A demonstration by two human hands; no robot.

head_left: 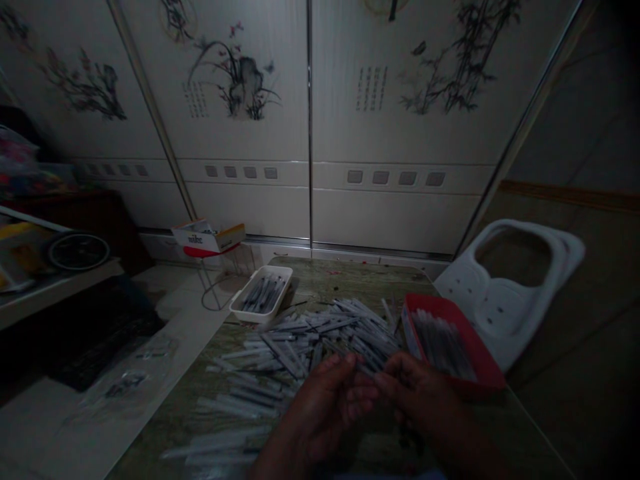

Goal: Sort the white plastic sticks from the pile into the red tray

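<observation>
My left hand (327, 400) and my right hand (415, 387) meet above the near part of a low table (320, 280). Both have curled fingers and pinch a thin pen-like stick (361, 369) between them; the dim light hides the details. Just beyond my fingers lies a big loose pile of grey-white pen parts (310, 340), spread over the tabletop. A red tray (493, 373) with more sticks sits right beside my right hand. A white tray (250, 313) holding dark sticks stands at the table's far left corner.
Painted wardrobe doors (310, 133) close off the back. A white plastic seat (505, 287) leans at the right of the table. A small open box (207, 239) rests on a wire stand at the left, beyond it a cluttered shelf (50, 280). Clear bags (125, 383) lie on the floor.
</observation>
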